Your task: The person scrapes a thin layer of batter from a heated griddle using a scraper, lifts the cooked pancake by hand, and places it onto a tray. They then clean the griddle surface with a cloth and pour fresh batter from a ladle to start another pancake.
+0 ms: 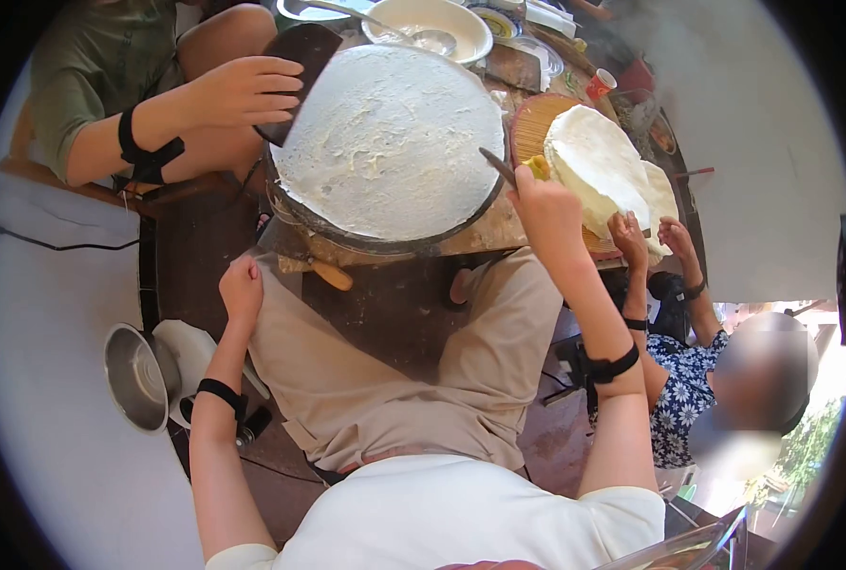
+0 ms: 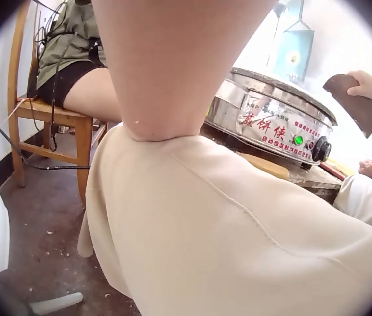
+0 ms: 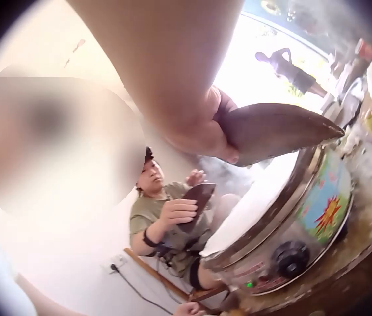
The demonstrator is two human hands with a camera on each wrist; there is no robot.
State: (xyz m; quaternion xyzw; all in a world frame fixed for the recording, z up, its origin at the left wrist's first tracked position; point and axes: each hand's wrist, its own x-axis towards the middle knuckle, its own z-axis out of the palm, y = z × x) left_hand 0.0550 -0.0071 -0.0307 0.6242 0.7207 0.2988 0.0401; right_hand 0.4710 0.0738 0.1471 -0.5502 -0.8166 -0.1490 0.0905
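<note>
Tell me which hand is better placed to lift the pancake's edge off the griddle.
Right. The right hand grips the scraper at the pancake rim; the left hand rests curled on the thigh, holding nothing, below the griddle.

Gripped in the right hand (image 1: 542, 204): a dark brown, flat scraper (image 1: 497, 167) with a curved edge tapering to a point, tilted, tip at the near right edge of the pancake (image 1: 390, 142). Spread thin and round over almost the whole plate of the griddle (image 1: 376, 245), white and matt, rough and streaked on top, lying flat and unbroken. Seen from the right wrist as a broad, leaf-shaped blade, pinched between thumb and fingers at its wide end, point just above the griddle's steel rim.
</note>
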